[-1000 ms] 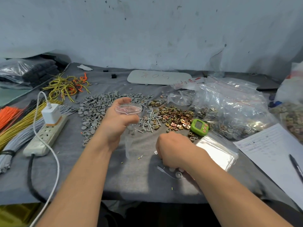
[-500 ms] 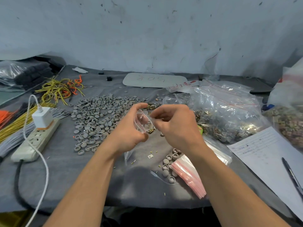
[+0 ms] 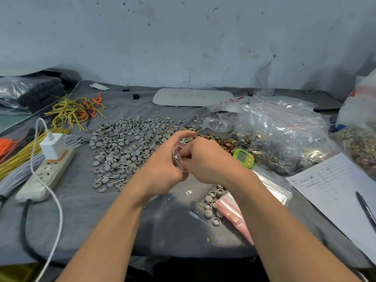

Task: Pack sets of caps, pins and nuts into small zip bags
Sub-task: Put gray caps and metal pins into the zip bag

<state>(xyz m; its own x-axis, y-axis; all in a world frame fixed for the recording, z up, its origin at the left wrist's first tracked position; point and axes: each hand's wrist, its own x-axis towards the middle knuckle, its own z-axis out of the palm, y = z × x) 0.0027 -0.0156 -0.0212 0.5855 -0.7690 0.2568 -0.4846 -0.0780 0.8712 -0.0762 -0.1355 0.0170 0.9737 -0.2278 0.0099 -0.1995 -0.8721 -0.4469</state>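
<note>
**Two bare hands meet at the mouth of a small clear bag over a cluttered grey table**

The left hand (image 3: 162, 169) pinches a small zip bag (image 3: 177, 159) between thumb and fingers, with the forefinger raised above it. The bag's open mouth shows as a clear loop that faces the right hand (image 3: 207, 159). That hand touches the bag, knuckles up and fingers curled, with the fingertips at the mouth. Whether they hold a part or only grip the rim cannot be told.

The bag's long axis seems to run downward behind the left palm, but nearly all of its body is hidden. Its contents cannot be made out.

Close to the person, just under the right wrist, a small cluster of loose caps (image 3: 211, 206) lies beside a stack of empty zip bags (image 3: 234, 214) with pink strips. The right hand is the nearer one to both.

Beyond the hands, a wide pile of grey caps (image 3: 126, 143) spreads to the left, with a few pins (image 3: 117, 181) among them. Brass-coloured nuts (image 3: 215, 139) lie straight behind the right hand, partly covered by it.

A green timer (image 3: 243, 158) sits to the right of the hands, and large clear bags (image 3: 280, 135) of parts lie beyond it. A lined paper sheet (image 3: 335, 186) lies at the far right, cut off by the frame edge. A power strip (image 3: 46, 174) lies at the far left.
</note>
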